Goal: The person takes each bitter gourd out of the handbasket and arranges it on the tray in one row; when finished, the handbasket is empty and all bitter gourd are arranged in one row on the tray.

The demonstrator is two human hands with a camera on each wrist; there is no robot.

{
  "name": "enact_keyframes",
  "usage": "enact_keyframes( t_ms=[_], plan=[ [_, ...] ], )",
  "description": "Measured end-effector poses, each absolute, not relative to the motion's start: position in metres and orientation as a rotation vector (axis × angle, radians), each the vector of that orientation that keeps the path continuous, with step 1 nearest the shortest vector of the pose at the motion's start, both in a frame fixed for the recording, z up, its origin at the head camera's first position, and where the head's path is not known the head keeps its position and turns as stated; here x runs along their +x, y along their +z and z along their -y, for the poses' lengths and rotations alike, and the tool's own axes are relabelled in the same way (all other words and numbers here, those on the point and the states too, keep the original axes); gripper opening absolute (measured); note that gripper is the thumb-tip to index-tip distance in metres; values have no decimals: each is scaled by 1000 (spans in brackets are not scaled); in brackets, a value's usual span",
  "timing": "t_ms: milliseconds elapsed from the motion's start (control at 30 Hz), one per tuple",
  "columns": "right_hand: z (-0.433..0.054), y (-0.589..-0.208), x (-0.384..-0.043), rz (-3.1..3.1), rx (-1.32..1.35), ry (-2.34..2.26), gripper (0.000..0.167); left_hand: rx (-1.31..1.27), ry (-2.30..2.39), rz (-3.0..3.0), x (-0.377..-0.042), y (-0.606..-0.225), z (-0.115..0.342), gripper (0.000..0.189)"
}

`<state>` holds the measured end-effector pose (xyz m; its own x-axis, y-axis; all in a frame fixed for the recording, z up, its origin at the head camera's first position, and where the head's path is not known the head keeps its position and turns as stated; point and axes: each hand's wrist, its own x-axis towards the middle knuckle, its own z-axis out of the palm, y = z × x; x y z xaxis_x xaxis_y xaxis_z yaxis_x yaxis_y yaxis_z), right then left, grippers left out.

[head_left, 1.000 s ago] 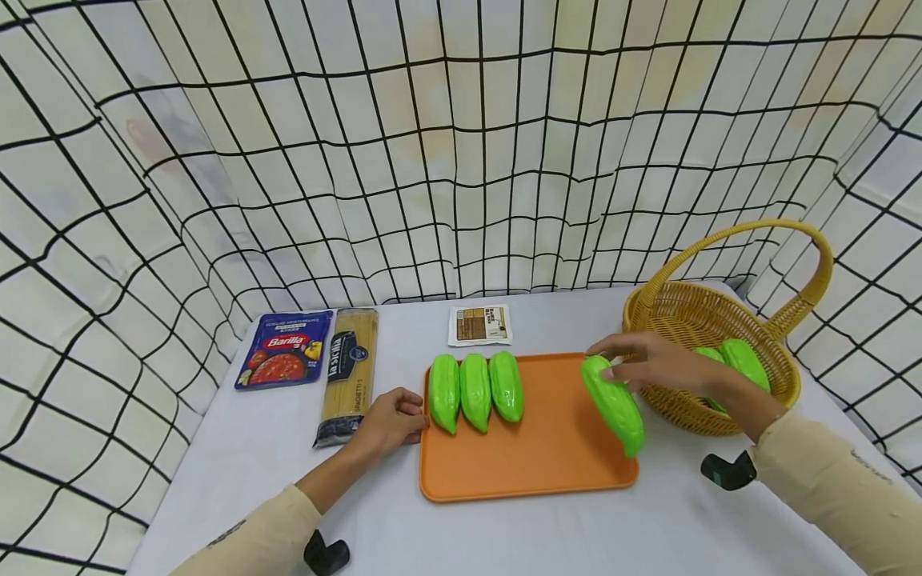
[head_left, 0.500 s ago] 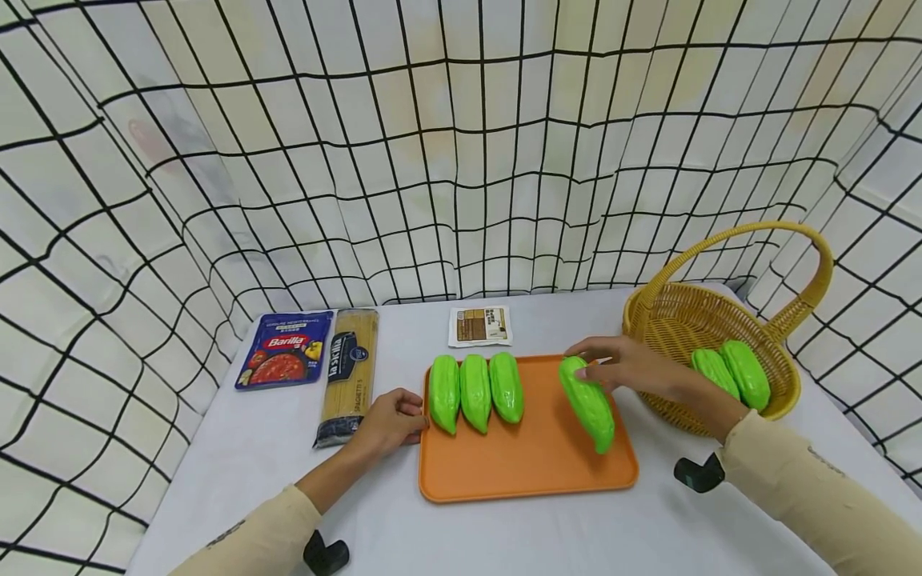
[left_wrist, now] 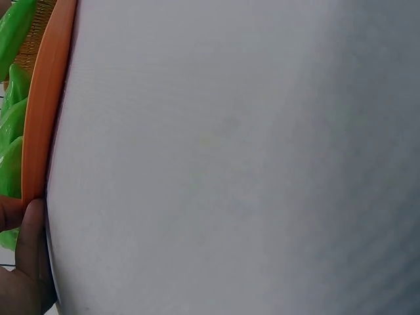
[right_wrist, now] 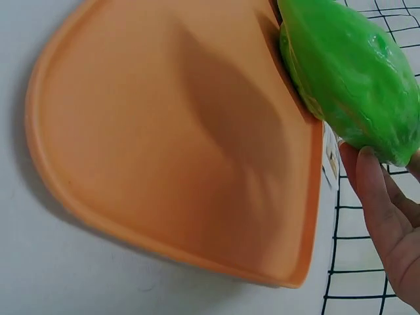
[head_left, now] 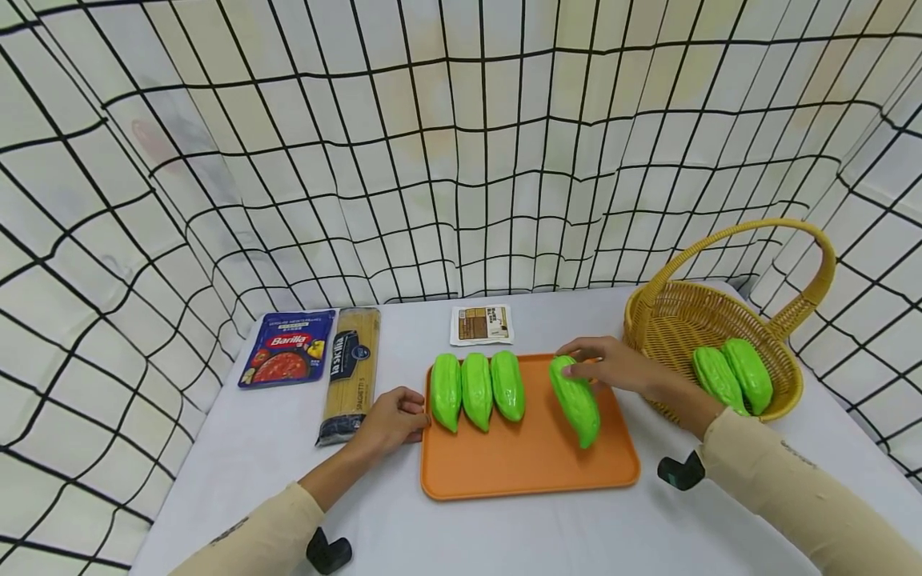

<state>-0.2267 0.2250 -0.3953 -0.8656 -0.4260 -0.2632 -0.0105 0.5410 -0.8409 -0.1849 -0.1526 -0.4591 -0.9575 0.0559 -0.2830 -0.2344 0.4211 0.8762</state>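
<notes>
My right hand (head_left: 612,364) holds a shiny green bitter melon (head_left: 575,404) by its upper end, thumb and fingers around the tip. The melon hangs tilted over the right half of an orange tray (head_left: 529,468), and its shadow falls on the tray in the right wrist view. Three similar bitter melons (head_left: 476,392) lie side by side at the tray's left end, points towards me. At the left rim, my left hand (head_left: 392,420) pinches the tray edge (left_wrist: 41,125) between thumb and fingers.
To the right stands a yellow wicker basket (head_left: 666,328) with a tall handle and two more green melons (head_left: 747,376) inside. A spaghetti pack (head_left: 350,372) and a blue Barilla pouch (head_left: 288,348) lie left. Behind the tray is a small packet (head_left: 482,325). Black netting encloses the table.
My right hand has carried the bitter melon leftwards, from the tray's right edge further over the tray. The left hand has stayed at the rim.
</notes>
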Motion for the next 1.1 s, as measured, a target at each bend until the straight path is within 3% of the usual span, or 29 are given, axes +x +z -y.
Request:
enact_keyframes(
  t_ms=[1100],
  plan=[
    [-186,-414,-257,-2386,-196,-1207,47,-155,1562,-2406,-186,-461,151,38]
  ],
)
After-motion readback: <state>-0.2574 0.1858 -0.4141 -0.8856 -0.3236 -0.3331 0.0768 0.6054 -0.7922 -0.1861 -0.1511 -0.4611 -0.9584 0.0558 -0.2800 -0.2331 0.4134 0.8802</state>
